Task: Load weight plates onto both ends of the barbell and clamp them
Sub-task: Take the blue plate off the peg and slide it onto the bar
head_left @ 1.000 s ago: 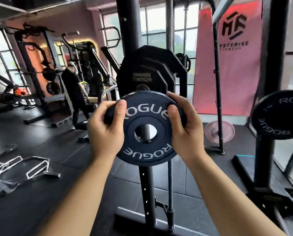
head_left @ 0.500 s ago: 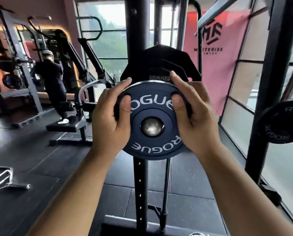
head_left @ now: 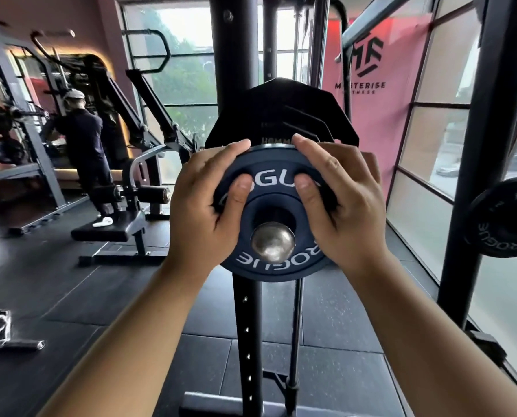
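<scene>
Loading looks roughly midway at this end of the bar, judging from how things stand. A larger black angular plate [head_left: 281, 109] seems to sit on the bar already, and a small dark-blue Rogue plate [head_left: 276, 261] is going on in front of it. No collar or clamp is in sight, so the clamping is not yet done, and the bar's other end cannot be seen.

The left hand [head_left: 203, 206] grips the small plate's left rim, with its fingers curled over the edge and its thumb pressed on the lettered face. Between the two hands the plate stands upright, facing the person. Its centre hole is over the silvery barbell sleeve end [head_left: 272, 242], which shows low in the hole. I cannot tell how far the plate is onto the sleeve. It lies close in front of the black plate, but whether they touch is hidden.

The right hand [head_left: 341, 206] mirrors the left, fingers hooked over the upper right rim and thumb on the face. Well apart, at the far right, hangs another Rogue plate [head_left: 503, 218]. I cannot tell what it hangs on.
</scene>
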